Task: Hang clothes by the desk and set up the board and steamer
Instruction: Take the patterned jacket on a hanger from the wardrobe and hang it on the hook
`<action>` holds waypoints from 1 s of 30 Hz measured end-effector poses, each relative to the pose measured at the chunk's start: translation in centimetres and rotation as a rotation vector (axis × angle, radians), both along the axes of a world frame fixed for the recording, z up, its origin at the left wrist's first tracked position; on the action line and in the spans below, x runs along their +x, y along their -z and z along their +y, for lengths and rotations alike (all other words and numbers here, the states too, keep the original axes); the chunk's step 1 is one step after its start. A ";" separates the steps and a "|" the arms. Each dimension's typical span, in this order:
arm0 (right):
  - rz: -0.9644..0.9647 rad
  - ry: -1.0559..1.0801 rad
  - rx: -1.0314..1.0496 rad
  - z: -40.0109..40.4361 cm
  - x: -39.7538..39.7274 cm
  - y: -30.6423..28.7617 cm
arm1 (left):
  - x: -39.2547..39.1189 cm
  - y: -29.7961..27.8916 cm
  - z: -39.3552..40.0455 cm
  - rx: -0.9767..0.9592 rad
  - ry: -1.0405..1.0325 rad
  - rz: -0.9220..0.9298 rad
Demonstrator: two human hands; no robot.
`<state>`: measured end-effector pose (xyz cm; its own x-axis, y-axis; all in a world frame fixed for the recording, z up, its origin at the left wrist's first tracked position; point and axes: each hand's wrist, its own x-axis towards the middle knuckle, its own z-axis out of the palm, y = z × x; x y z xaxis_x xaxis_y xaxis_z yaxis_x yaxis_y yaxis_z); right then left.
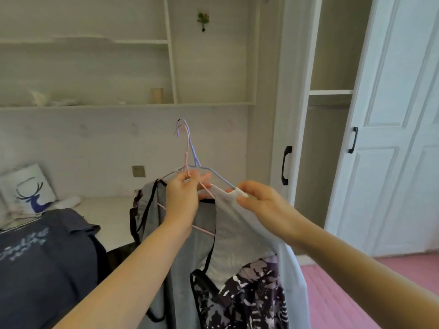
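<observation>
- Both hands are up in front of the desk, busy with two wire hangers. Left hand point(184, 197) has its fingers curled round the pink hanger point(187, 148) just below the hook, holding it up.
- Right hand point(257, 200) pinches the shoulder of a white mesh top point(234, 231) right where it sits on the arm of the blue hanger point(209, 173).
- Hooks of both hangers stick up together, free of any rail.
- A grey vest with black trim point(152, 210) hangs off the pink one, and a black-and-white patterned garment point(247, 298) dangles lower down.
- Desk point(107, 217) is behind the clothes, with a dark blue bundle point(45, 262) at the left and a deer-print cushion point(29, 189) against the wall.
- Wardrobe door point(389, 129) stands open on the right.
</observation>
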<state>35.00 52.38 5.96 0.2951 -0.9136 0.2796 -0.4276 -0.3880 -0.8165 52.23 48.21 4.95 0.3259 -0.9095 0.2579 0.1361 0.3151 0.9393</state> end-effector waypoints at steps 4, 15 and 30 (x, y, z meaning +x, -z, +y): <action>-0.019 -0.098 -0.043 -3.1 2.1 0.4 | 1.7 -1.2 -2.0 0.009 -0.014 0.112; -0.151 -0.400 -0.004 -10.5 7.4 1.3 | 7.9 -1.9 -5.7 -0.011 -0.053 0.278; -0.212 -0.552 0.053 -16.6 17.4 5.4 | 15.8 -1.2 -8.8 -0.091 -0.145 0.648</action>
